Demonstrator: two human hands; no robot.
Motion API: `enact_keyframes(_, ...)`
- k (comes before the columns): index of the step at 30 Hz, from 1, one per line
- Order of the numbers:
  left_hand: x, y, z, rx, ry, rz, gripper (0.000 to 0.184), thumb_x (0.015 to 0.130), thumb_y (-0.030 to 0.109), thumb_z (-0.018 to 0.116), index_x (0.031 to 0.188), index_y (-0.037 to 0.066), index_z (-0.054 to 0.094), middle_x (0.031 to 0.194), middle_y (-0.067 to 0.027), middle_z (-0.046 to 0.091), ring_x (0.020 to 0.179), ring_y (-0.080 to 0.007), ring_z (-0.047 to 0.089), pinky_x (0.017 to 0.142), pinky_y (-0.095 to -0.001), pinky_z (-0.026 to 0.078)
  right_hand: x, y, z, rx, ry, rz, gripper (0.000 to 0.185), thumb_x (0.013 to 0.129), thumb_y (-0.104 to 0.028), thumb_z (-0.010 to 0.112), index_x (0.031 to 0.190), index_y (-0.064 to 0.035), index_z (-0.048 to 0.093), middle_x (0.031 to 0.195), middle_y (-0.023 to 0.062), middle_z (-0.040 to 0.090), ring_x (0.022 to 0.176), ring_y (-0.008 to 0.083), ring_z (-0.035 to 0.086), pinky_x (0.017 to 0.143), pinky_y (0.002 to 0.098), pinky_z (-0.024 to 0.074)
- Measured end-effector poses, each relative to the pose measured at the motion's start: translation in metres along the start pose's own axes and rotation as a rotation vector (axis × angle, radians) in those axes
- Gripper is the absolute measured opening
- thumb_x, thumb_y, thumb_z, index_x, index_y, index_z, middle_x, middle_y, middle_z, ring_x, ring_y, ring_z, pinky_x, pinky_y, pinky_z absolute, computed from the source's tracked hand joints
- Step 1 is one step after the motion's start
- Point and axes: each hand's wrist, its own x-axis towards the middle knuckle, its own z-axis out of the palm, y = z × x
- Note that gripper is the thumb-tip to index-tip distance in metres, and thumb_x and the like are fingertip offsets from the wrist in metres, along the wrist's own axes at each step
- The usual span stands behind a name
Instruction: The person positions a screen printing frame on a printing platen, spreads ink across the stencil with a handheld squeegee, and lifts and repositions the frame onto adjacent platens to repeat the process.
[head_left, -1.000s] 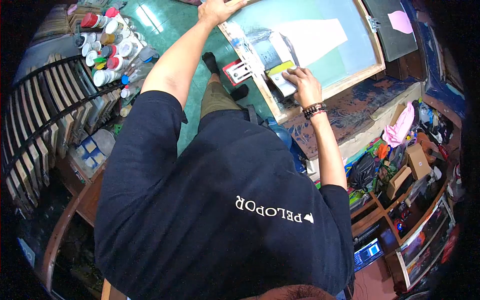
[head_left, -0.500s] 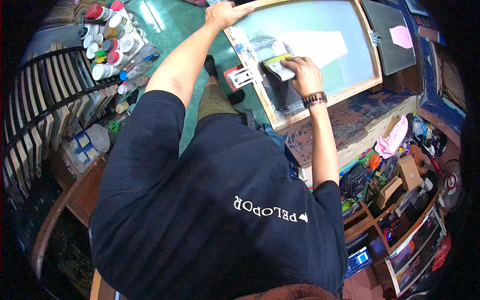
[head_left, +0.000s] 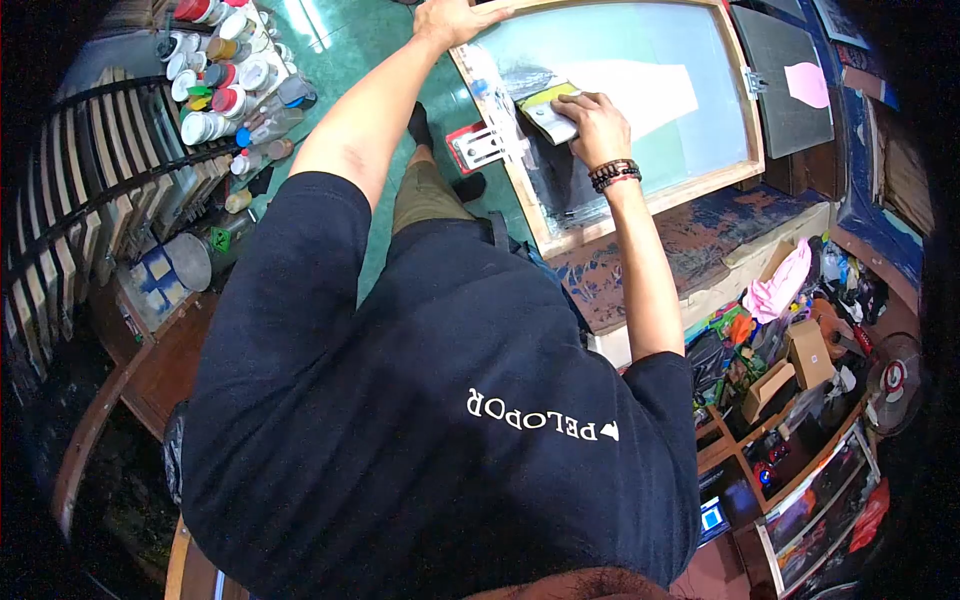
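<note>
A wood-edged printing screen (head_left: 660,206) lies tilted in front of me, its pale mesh carrying a white shape (head_left: 640,95). My left hand (head_left: 452,20) is closed on the screen's far left corner, the thumb lying along the top rail. In my right hand (head_left: 600,130) is a squeegee (head_left: 548,115) with a yellow-green strip and a whitish body, resting against the mesh. Dark, wet-looking smears surround it on the screen's left part. A red and white metal bracket (head_left: 480,148) sits at the left rail.
Lidded jars (head_left: 230,100) and bottles crowd the upper left, above a rack of frames (head_left: 100,200). A dark board with a pink shape (head_left: 806,84) stands right of the screen. Below the paint-stained bench (head_left: 690,235) are cardboard boxes (head_left: 808,352), a fan (head_left: 893,380) and clutter.
My right hand and the squeegee have moved slightly left and away from me across the mesh. My left hand keeps its hold on the screen's corner.
</note>
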Motion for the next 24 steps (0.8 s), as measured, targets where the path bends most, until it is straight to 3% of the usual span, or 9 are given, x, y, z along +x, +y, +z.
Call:
enact_keyframes(5,-0.001,0.001,0.000,0.009,-0.003,0.007,0.074,0.077,0.073,0.064,0.097,0.003,0.078,0.104,-0.0249,0.074,0.105,-0.0394,0.071,0.092,-0.0470,0.055,-0.017,-0.003,0.001,0.022,0.043,0.015,0.041,0.078,0.001,0.064,0.110,-0.0209,0.079,0.117,-0.0050,0.075,0.111,0.0226,0.065,0.093,0.0352,0.0563)
enact_keyframes(24,-0.002,0.003,0.000,-0.002,-0.019,0.010,0.079,0.077,0.076,0.061,0.097,0.001,0.078,0.102,-0.0261,0.074,0.103,-0.0386,0.072,0.091,-0.0460,0.055,-0.091,-0.007,-0.002,0.066,0.021,0.077,0.042,0.081,0.002,0.062,0.112,-0.0205,0.078,0.120,-0.0056,0.073,0.115,0.0260,0.063,0.094,0.0404,0.0549)
